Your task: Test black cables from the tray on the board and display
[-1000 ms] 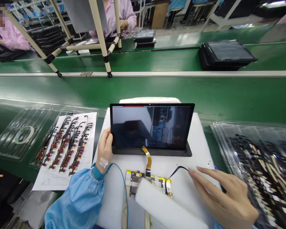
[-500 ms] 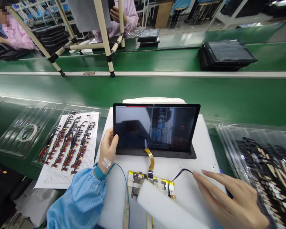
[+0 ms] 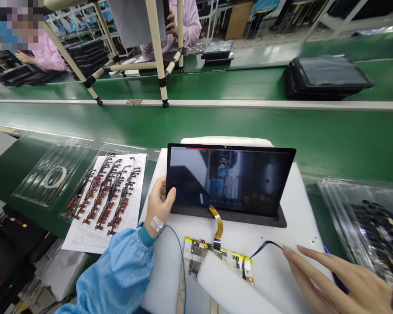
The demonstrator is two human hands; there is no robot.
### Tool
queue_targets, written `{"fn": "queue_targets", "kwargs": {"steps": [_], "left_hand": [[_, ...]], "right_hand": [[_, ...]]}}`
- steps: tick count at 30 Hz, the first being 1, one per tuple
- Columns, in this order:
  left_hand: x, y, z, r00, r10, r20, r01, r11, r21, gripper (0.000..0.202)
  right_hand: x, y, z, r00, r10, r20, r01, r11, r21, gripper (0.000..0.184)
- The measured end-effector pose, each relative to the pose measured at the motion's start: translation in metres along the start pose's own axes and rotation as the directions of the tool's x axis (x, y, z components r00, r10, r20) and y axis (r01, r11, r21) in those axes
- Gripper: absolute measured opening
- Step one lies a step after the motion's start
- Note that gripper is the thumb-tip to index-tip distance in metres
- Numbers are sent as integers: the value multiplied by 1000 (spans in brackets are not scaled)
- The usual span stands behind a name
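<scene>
A black tablet screen [image 3: 231,179] stands tilted up on a white pad [image 3: 170,261]. My left hand [image 3: 159,205] grips its lower left edge, thumb on the glass. A yellow ribbon cable [image 3: 218,223] runs from the screen down to a circuit board [image 3: 216,258], partly covered by a white foam roll [image 3: 229,288]. My right hand [image 3: 340,281] lies flat on the pad at the lower right, fingers stretched out. Its fingertips touch the end of a thin black cable [image 3: 265,246].
A paper sheet with several flex cables [image 3: 108,194] lies left of the pad, beside a clear tray with a tape roll [image 3: 54,176]. A clear tray of dark parts [image 3: 376,222] sits at the right. A stack of black tablets [image 3: 327,76] rests beyond the green conveyor [image 3: 216,124]. People in pink work behind.
The view has shifted, so everything sits further right in the frame. My left thumb has slid further onto the screen's glass. My right hand stays flat by the black cable.
</scene>
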State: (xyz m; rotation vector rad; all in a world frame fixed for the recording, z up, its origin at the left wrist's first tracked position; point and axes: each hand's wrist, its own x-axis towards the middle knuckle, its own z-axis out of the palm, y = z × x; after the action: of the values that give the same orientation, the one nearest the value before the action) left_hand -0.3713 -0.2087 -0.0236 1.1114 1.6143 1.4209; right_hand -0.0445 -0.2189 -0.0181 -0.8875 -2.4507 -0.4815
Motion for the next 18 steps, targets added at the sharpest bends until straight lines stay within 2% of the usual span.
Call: {"fn": "queue_targets", "kwargs": {"steps": [14, 16, 18], "left_hand": [[1, 4, 2, 1000, 1, -13, -1, 1000, 7, 30], [1, 4, 2, 1000, -1, -10, 1, 1000, 8, 32], [1, 3, 1, 1000, 0, -4, 0, 1000, 10, 33]], "right_hand": [[-7, -1, 2, 1000, 4, 30, -3, 1000, -20, 23], [-7, -4, 2, 999, -12, 42, 12, 1000, -14, 30], [-6, -7, 4, 999, 51, -9, -51, 998, -21, 41]]}}
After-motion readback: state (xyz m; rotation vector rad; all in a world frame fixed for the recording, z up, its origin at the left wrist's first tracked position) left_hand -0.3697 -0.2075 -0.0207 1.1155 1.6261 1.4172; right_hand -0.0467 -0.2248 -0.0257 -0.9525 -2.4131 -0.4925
